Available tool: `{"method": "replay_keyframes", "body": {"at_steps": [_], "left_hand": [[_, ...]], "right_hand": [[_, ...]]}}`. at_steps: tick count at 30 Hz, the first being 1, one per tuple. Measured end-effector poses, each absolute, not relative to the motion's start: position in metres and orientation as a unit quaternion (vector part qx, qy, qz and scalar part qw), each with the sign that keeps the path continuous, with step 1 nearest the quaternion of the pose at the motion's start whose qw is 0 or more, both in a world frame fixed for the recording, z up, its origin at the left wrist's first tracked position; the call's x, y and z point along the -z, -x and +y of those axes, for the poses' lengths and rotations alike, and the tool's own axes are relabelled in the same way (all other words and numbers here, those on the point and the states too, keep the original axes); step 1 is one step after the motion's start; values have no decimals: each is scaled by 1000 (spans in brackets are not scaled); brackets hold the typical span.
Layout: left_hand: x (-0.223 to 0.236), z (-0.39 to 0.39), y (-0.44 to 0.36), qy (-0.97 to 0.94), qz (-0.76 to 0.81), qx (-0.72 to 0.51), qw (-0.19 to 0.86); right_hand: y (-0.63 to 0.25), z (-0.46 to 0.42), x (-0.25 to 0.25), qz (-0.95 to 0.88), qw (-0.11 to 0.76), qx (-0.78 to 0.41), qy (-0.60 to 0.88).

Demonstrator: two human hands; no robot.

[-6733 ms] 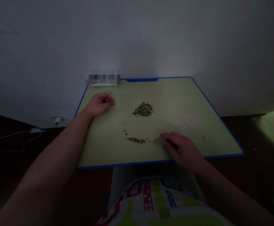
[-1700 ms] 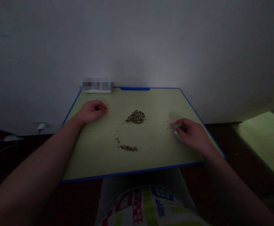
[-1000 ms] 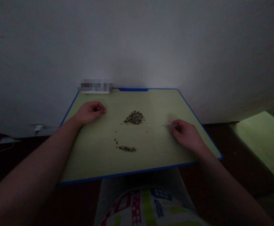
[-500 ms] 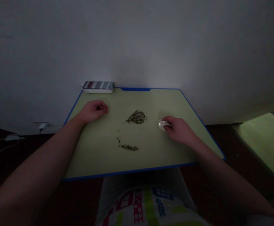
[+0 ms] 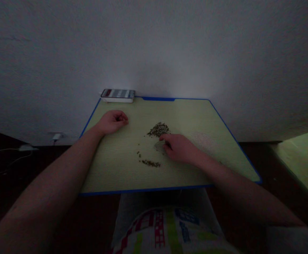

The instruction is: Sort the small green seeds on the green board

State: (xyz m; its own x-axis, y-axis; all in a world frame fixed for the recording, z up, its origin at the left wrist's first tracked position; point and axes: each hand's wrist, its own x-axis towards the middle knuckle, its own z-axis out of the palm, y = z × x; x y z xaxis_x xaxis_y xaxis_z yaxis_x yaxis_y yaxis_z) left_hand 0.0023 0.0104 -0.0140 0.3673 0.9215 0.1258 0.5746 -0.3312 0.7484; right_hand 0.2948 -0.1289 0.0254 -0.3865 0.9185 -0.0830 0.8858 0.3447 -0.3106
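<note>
My right hand (image 5: 179,148) is closed on a thin, clear plastic piece with curved lines, which looks like a protractor (image 5: 159,145). It lies low over the tabletop, just in front of a pile of small dark beans mixed with pale grains (image 5: 157,129). Nearer to me is a short row of dark beans (image 5: 151,163), with a few loose ones to its left. Pale grains like rice (image 5: 203,140) spread to the right, behind my right forearm. My left hand (image 5: 114,121) rests on the left of the table, fingers curled in, with nothing visible in them.
The small blue-edged table (image 5: 111,176) stands against a wall. A phone (image 5: 118,93) lies on a white box (image 5: 118,100) at its back left corner. A plug (image 5: 56,137) and white cables (image 5: 28,148) are at lower left. The room is dim.
My right hand has moved left with the protractor, from the right side to the front of the mixed pile. The pale grains on the right show again. My left hand stays in place.
</note>
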Motion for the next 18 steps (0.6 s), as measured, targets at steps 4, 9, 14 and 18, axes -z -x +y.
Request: {"method": "replay_keyframes", "body": {"at_steps": [4, 9, 14, 18], "left_hand": [[18, 13, 0, -771, 480, -289, 302], [21, 16, 0, -772, 472, -297, 304], [22, 17, -1, -765, 472, -298, 321], [23, 17, 1, -764, 476, -298, 316]], "right_hand": [[-292, -133, -29, -826, 65, -188, 527], [-317, -162, -23, -779, 138, -215, 573], [-335, -209, -11, -730, 179, -233, 617], [-322, -231, -5, -731, 202, -229, 610]]}}
